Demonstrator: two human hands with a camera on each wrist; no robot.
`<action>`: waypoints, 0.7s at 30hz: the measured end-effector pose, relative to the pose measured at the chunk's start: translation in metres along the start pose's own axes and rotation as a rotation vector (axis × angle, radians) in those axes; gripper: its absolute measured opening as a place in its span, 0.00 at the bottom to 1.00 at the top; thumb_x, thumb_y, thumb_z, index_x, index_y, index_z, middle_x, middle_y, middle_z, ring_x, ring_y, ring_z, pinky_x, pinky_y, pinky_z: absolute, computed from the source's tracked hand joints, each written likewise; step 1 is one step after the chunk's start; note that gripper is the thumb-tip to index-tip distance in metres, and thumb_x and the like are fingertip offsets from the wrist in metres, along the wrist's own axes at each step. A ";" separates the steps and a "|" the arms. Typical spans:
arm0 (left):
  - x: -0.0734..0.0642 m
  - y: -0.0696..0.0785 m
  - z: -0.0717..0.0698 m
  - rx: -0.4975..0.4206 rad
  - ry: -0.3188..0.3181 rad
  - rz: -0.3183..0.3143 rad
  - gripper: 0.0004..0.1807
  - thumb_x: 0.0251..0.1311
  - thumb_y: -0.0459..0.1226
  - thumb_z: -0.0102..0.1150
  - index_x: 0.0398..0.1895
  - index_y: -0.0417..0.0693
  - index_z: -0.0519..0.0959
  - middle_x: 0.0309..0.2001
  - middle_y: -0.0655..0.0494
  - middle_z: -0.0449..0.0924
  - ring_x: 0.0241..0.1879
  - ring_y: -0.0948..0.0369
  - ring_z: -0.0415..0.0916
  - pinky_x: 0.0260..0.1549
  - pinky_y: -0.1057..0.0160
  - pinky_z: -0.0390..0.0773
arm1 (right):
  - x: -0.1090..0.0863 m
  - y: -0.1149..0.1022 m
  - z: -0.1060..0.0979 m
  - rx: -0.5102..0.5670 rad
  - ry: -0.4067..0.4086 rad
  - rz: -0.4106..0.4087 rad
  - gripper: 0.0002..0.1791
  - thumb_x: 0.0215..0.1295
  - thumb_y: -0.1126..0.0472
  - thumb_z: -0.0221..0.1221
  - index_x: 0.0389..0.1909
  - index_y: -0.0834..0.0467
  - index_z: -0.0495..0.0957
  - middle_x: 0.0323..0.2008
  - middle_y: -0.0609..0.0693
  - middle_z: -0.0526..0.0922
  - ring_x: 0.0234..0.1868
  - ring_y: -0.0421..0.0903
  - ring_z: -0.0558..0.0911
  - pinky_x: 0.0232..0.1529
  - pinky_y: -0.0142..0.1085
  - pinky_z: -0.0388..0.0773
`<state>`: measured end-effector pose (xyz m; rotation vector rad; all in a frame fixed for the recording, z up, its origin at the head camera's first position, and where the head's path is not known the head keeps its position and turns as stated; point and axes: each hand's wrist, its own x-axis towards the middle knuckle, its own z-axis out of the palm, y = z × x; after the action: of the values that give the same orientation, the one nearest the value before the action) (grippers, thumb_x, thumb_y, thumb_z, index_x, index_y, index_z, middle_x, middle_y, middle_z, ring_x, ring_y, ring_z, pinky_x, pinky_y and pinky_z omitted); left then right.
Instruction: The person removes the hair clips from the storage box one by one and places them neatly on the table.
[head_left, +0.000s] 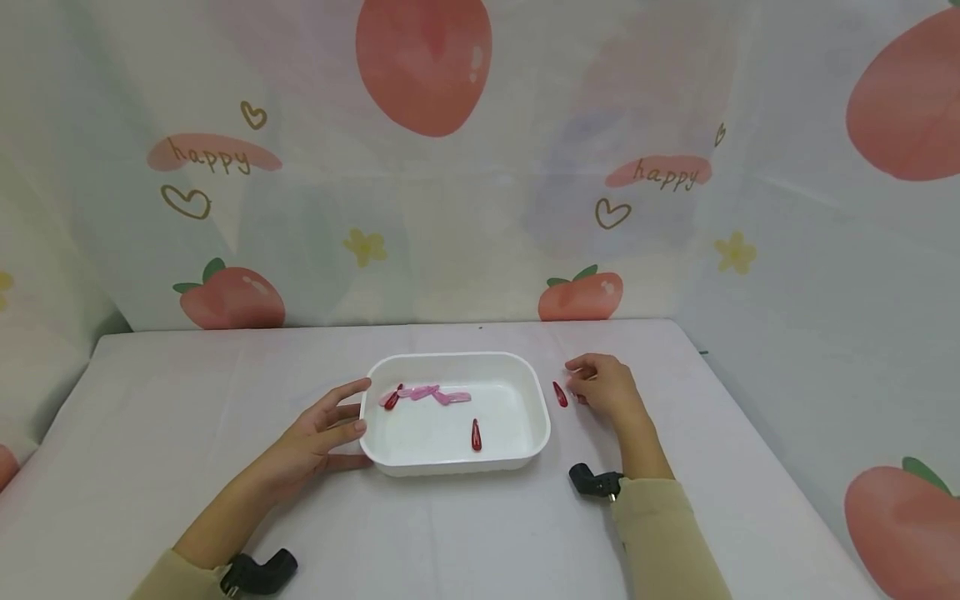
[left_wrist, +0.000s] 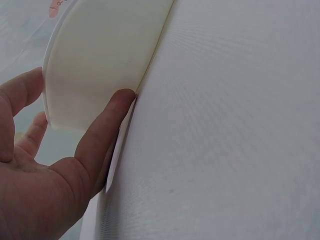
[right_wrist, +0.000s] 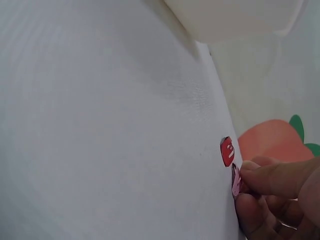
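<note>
A white tray (head_left: 457, 458) stands on the table, holding several pink hair clips (head_left: 452, 398) and two red hair clips, one near its front (head_left: 476, 436) and one at its left end (head_left: 392, 400). Spread fingers of my left hand (head_left: 318, 437) touch the tray's left end; the left wrist view shows them against its outer wall (left_wrist: 95, 65). Right of the tray, a red hair clip (head_left: 560, 394) lies on the table. Beside it my right hand (head_left: 606, 389) pinches a pink hair clip (right_wrist: 236, 181) between fingertips, close to the tabletop.
A white cloth covers the table (head_left: 450, 533), whose far edge meets a printed fabric backdrop (head_left: 450, 250). More fabric hangs at the left and right sides. A black device (head_left: 595, 481) sits on my right wrist and another (head_left: 260, 572) on my left.
</note>
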<state>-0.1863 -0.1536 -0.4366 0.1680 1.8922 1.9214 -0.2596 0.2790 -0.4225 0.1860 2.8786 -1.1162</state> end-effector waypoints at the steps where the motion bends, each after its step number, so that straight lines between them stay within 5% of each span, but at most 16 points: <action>1: 0.000 0.000 0.000 0.001 -0.003 0.002 0.36 0.71 0.37 0.57 0.78 0.61 0.54 0.74 0.39 0.54 0.64 0.43 0.70 0.51 0.45 0.82 | 0.000 0.000 0.000 -0.001 0.001 0.001 0.17 0.66 0.65 0.63 0.55 0.60 0.80 0.41 0.57 0.84 0.31 0.45 0.82 0.35 0.33 0.81; 6: -0.001 -0.001 0.000 0.002 -0.014 0.011 0.36 0.71 0.37 0.57 0.78 0.60 0.54 0.74 0.38 0.53 0.65 0.42 0.69 0.51 0.44 0.82 | 0.000 0.000 -0.002 0.058 -0.015 0.015 0.16 0.70 0.62 0.58 0.57 0.58 0.80 0.44 0.58 0.83 0.33 0.47 0.82 0.37 0.33 0.82; 13: 0.000 -0.001 -0.001 -0.002 0.000 0.004 0.35 0.71 0.37 0.57 0.77 0.63 0.56 0.73 0.40 0.55 0.64 0.43 0.69 0.51 0.45 0.82 | -0.003 -0.017 -0.010 0.364 -0.120 -0.019 0.20 0.75 0.56 0.54 0.63 0.60 0.75 0.52 0.62 0.80 0.44 0.53 0.81 0.44 0.36 0.85; 21: 0.000 -0.002 -0.001 -0.007 -0.025 0.023 0.36 0.71 0.36 0.55 0.78 0.59 0.54 0.73 0.37 0.53 0.65 0.42 0.68 0.51 0.44 0.82 | -0.012 -0.045 -0.013 0.452 -0.177 -0.105 0.19 0.73 0.58 0.57 0.60 0.60 0.76 0.52 0.65 0.79 0.45 0.55 0.80 0.47 0.40 0.85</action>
<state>-0.1866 -0.1549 -0.4390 0.2119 1.8750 1.9319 -0.2534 0.2540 -0.3818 -0.0492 2.4696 -1.6945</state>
